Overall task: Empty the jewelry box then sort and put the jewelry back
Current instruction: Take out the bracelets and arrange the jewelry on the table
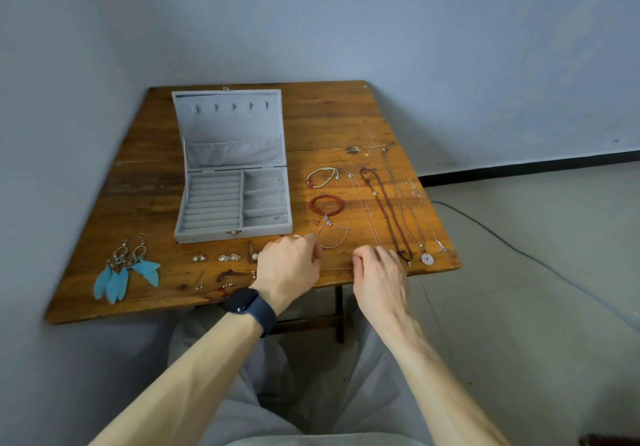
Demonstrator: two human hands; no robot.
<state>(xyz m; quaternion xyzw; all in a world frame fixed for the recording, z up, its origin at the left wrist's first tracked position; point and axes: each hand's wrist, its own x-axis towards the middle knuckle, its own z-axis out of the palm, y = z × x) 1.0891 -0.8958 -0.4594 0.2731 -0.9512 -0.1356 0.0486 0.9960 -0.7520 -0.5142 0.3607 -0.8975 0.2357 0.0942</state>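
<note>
Head view shows your left hand [289,265] and right hand [379,272] each pinching one end of a thin chain [337,268], likely to lay it straight near the red bracelet [311,205].

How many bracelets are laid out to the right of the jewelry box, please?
3, in a column: pale cord bracelet farthest, red bead bracelet in the middle, silver bracelet nearest. The thin chain stretched between left hand and right hand may be a fourth.

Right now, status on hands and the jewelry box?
Left hand and right hand pinch thin chain between them. Jewelry box open, one small piece inside. Silver bracelet lies just beyond hands.
</note>
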